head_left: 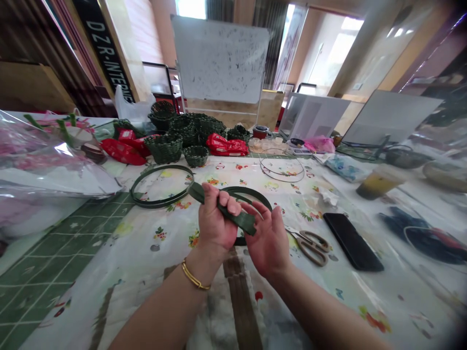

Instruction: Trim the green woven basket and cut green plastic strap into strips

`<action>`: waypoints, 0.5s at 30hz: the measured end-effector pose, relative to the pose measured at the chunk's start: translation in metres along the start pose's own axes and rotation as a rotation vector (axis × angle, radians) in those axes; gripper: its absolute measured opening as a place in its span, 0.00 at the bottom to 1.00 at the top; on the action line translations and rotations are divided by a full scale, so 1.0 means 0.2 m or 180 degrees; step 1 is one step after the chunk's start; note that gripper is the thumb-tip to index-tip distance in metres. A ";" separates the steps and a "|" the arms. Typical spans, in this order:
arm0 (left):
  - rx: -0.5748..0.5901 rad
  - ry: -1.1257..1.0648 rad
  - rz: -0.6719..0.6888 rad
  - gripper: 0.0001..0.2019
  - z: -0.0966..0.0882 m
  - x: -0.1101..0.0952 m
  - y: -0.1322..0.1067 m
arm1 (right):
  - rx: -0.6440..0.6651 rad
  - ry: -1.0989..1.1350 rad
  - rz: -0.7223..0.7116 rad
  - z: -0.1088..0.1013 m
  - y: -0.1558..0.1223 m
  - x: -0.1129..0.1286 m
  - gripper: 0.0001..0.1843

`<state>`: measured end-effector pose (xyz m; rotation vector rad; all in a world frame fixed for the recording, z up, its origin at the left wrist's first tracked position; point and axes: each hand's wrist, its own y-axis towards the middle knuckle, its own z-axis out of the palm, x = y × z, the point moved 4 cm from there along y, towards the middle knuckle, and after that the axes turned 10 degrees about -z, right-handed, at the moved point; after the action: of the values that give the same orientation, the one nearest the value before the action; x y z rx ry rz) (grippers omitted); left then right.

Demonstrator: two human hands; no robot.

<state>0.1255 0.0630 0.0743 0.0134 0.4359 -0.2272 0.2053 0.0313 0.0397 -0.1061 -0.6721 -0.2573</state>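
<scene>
My left hand (218, 221) is closed around a folded bundle of flat dark green strip (243, 219), held above the table. One end of the bundle sticks out past the thumb at upper left. The other end reaches to my right hand (268, 238), whose fingers are apart and palm turned up; the strip end seems to touch its fingers. Behind the hands lies a green strip coil (260, 195), partly hidden by them. Another coil (135, 192) of the same green strip lies to the left. Scissors (310, 245) rest just right of my right hand.
A black phone (353, 242) lies right of the scissors, with a cup of dark liquid (379, 182) beyond. Green woven baskets (164, 148) and red packets (226, 145) line the back. A thin wire ring (282, 180) lies mid-table. Clear plastic wrapping (54, 165) fills the left.
</scene>
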 end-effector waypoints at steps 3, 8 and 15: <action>0.0069 -0.0211 -0.0166 0.26 0.01 0.04 0.00 | -0.0300 0.0091 -0.0386 0.04 0.05 0.03 0.21; 0.0110 -0.0705 -0.0309 0.24 0.00 0.03 -0.02 | 0.0116 0.0103 -0.0268 0.09 0.10 0.04 0.26; 0.0453 -0.0953 -0.0696 0.26 0.03 0.02 -0.02 | 0.1108 -0.0483 -0.0732 0.17 0.04 0.02 0.34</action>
<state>0.1309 0.0572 0.0775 0.0707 0.1214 -0.4683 0.1896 0.0437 0.0676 0.2890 -0.8720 -0.3513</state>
